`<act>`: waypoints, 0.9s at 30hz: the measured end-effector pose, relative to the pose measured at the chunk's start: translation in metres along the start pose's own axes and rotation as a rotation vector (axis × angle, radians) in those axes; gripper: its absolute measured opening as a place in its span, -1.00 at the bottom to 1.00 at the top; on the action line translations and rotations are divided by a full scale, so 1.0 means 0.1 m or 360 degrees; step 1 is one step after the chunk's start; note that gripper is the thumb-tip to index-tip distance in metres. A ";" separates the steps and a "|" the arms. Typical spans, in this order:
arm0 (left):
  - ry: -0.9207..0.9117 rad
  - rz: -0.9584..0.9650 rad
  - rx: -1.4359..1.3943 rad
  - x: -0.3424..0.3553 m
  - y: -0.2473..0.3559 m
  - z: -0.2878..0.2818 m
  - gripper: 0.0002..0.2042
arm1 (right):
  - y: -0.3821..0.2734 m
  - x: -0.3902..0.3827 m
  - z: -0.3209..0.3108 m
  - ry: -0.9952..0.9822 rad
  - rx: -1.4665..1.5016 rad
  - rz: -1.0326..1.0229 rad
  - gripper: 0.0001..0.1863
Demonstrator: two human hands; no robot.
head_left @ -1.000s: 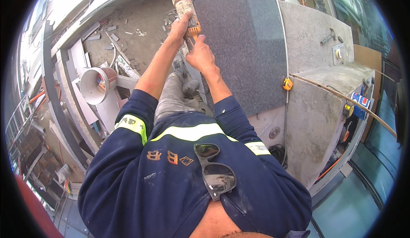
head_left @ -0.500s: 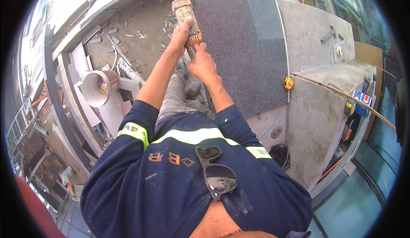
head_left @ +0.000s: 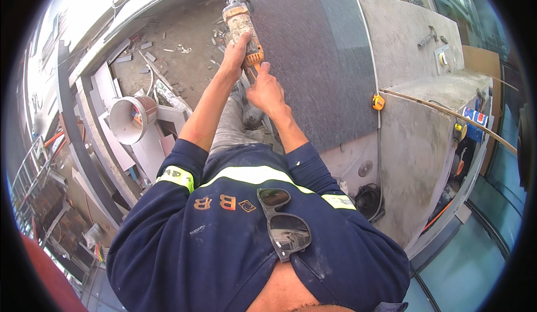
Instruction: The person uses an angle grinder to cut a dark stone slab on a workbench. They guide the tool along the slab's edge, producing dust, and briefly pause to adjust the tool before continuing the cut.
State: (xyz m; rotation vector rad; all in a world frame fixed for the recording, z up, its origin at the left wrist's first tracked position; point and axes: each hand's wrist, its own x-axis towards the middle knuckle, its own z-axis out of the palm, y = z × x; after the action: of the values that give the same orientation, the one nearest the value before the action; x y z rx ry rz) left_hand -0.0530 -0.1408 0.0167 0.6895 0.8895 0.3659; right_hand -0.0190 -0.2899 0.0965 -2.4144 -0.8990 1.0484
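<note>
My left hand (head_left: 238,49) is wrapped round the dusty body of an orange angle grinder (head_left: 238,20). My right hand (head_left: 264,91) is closed on its rear handle, nearer my body. The grinder's disc (head_left: 248,0) is at the left edge of a large dark speckled slab (head_left: 316,66); whether it is in the material is hard to tell. A yellow tape measure (head_left: 378,101) lies at the slab's right edge. My legs in dusty grey trousers show below the tool.
A white bucket (head_left: 126,122) lies among boards and offcuts at left, beside long beams (head_left: 84,144). At right, a concrete block (head_left: 414,166) carries a long thin strip (head_left: 442,119), with a hammer (head_left: 426,38) higher up. Glass panels (head_left: 481,239) line the far right.
The grinder and both my hands have moved slightly back toward my body along the slab's left edge. My grip on the tool looks the same.
</note>
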 end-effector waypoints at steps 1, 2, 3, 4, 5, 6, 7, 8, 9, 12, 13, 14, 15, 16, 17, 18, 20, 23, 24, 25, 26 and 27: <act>-0.0009 0.0023 -0.0019 -0.04 -0.02 0.01 -0.58 | 0.02 -0.04 0.00 0.0001 -0.0003 0.0004 -0.36; 0.0004 0.0022 -0.0033 -0.07 -0.04 0.02 -0.58 | 0.03 -0.07 0.01 0.0003 -0.0009 0.0012 -0.34; 0.0018 0.0018 -0.0049 -0.09 -0.05 0.03 -0.59 | 0.04 -0.09 0.01 0.0005 -0.0015 0.0018 -0.32; 0.0018 0.0017 -0.0043 -0.10 -0.06 0.04 -0.59 | 0.05 -0.10 0.01 0.0007 -0.0009 0.0011 -0.31; 0.0020 0.0013 -0.0039 -0.11 -0.06 0.04 -0.59 | 0.05 -0.11 0.00 0.0007 -0.0001 0.0002 -0.29; 0.0028 0.0009 -0.0037 -0.11 -0.06 0.03 -0.59 | 0.05 -0.11 0.00 0.0013 0.0010 -0.0009 -0.27; 0.0009 0.0020 -0.0014 -0.11 -0.06 0.03 -0.59 | 0.05 -0.11 0.00 -0.0008 0.0014 0.0001 -0.28; -0.0005 0.0036 0.0001 -0.10 -0.06 0.02 -0.59 | 0.05 -0.11 -0.01 -0.0022 0.0015 0.0005 -0.29; -0.0008 0.0040 0.0015 -0.08 -0.06 0.02 -0.59 | 0.05 -0.10 -0.02 -0.0031 0.0011 0.0006 -0.30; -0.0048 0.0051 0.0020 0.00 -0.02 0.00 -0.58 | 0.03 -0.02 -0.02 -0.0014 0.0023 -0.0025 -0.35; -0.0027 0.0043 0.0001 0.04 0.00 0.00 -0.58 | 0.02 0.03 -0.02 -0.0006 0.0022 -0.0032 -0.37; 0.0011 0.0018 -0.0012 0.10 0.03 0.00 -0.59 | 0.01 0.10 -0.03 0.0005 0.0023 -0.0042 -0.38; 0.0041 0.0002 -0.0030 0.17 0.06 0.00 -0.59 | 0.00 0.17 -0.03 0.0022 0.0021 -0.0053 -0.40; 0.0039 0.0017 -0.0026 0.23 0.09 0.00 -0.58 | -0.02 0.23 -0.03 0.0028 0.0017 -0.0057 -0.41; 0.0034 0.0018 -0.0020 0.29 0.12 -0.01 -0.58 | -0.04 0.30 -0.02 0.0038 0.0008 -0.0063 -0.41; 0.0024 0.0029 -0.0019 0.34 0.14 -0.03 -0.58 | -0.06 0.35 -0.01 0.0046 -0.0005 -0.0069 -0.41; -0.0011 0.0002 -0.0015 0.42 0.18 -0.08 -0.57 | -0.09 0.44 0.01 0.0046 -0.0001 -0.0071 -0.42; 0.0046 0.0019 0.0070 0.51 0.23 -0.10 -0.55 | -0.14 0.49 0.01 0.0071 0.0000 -0.0066 -0.42; 0.0031 0.0023 0.0039 0.51 0.23 -0.10 -0.55 | -0.14 0.49 0.00 0.0088 -0.0001 -0.0058 -0.42; 0.0036 0.0009 0.0017 0.49 0.22 -0.10 -0.55 | -0.14 0.46 0.00 0.0065 0.0005 -0.0063 -0.41; 0.0037 -0.0004 -0.0004 0.46 0.21 -0.09 -0.55 | -0.14 0.42 -0.01 0.0049 0.0011 -0.0064 -0.41; 0.0025 -0.0009 -0.0013 0.42 0.20 -0.07 -0.54 | -0.13 0.38 -0.02 0.0039 0.0020 -0.0069 -0.41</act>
State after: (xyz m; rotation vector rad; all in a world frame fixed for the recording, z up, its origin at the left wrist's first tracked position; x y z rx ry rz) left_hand -0.0337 -0.1002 0.0023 0.6774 0.9043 0.3701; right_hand -0.0028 -0.2547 0.0850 -2.3810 -0.9295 1.0034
